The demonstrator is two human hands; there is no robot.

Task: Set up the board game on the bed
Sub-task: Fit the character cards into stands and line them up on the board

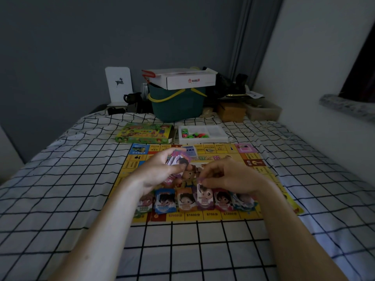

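A yellow game board (261, 171) lies flat on the checked bed sheet (81, 179). My left hand (160, 171) grips a fanned stack of play-money notes (178, 159) above the board's middle. My right hand (229, 175) pinches one purple note (204, 192) by its top edge, over a purple pile. Several sorted piles of notes (186, 200) run in a row along the board's near side. A small deck of blue cards (190, 151) sits at the board's far edge.
Behind the board lie the green game box (145, 133) and a white tray (215, 131) with small coloured pieces. Further back stand a teal basket (178, 104) topped by a white carton (188, 79), a white card, and dark clutter against the wall.
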